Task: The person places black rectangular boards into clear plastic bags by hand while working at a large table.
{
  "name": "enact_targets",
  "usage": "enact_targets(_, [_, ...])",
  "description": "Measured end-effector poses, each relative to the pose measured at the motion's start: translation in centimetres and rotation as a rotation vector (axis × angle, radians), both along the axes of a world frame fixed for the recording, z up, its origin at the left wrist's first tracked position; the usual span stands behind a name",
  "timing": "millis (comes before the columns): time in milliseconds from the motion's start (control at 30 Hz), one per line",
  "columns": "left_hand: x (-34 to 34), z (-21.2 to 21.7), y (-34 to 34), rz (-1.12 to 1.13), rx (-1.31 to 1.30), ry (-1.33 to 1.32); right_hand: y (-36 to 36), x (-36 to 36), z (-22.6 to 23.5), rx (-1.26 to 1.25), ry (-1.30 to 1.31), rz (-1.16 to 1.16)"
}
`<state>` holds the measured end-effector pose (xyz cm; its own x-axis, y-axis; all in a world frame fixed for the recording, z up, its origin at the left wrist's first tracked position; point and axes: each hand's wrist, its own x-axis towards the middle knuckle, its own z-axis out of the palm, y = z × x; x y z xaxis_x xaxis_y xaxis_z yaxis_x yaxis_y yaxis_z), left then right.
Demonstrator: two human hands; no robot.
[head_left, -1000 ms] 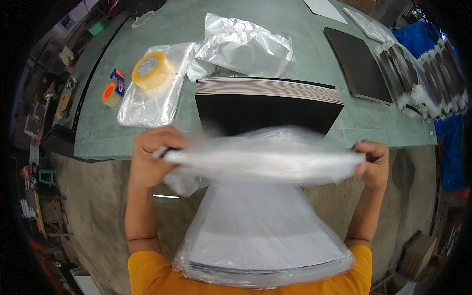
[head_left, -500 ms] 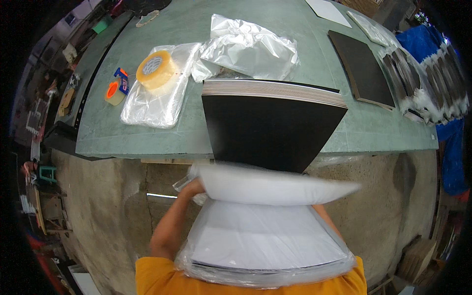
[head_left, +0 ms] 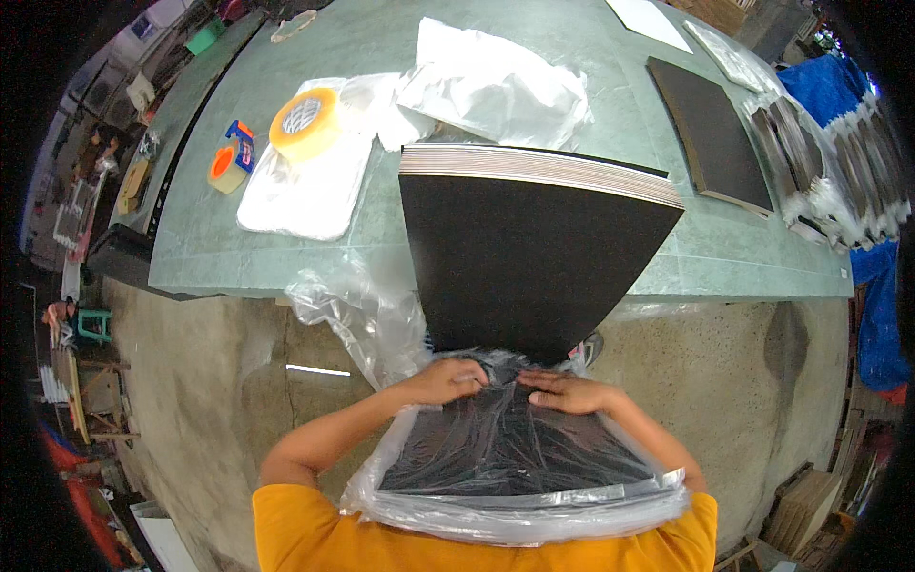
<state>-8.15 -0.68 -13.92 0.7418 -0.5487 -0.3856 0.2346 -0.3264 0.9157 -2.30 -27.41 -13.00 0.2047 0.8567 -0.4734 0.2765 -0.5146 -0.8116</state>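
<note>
A clear plastic bag [head_left: 519,448] with a flat black board or stack of sheets inside rests against my body. Its loose, crumpled mouth [head_left: 357,310] spreads out to the left, below the table edge. My left hand [head_left: 450,381] is closed on a fold of the plastic bag at the far edge of the package. Beside it, my right hand [head_left: 567,393] lies with fingers stretched over the film, pressing on the black surface. Just beyond both hands, a thick stack of black boards [head_left: 534,253] with pale edges juts over the table's front edge.
On the green table [head_left: 315,272] sit a large roll of clear tape [head_left: 307,124], a tape dispenser [head_left: 232,164], flat plastic bags [head_left: 315,195] and crumpled film [head_left: 496,86]. Toward the right are a black board [head_left: 710,138] and wrapped bundles [head_left: 839,167].
The white sheets that faced up in the package, one blurred in motion, are out of sight; a black face under film shows now. Both hands have come into view on top.
</note>
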Motion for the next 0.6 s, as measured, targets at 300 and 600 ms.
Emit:
enact_targets(300, [9.6,16.3,-3.6,0.132,-0.169,-0.763,8.0,4.8,11.5,0.509,-0.010,-0.489])
enact_targets(600, [9.8,18.4,0.1,0.500,-0.204,-0.370,4.1,5.5,12.5,0.326,0.150,-0.257])
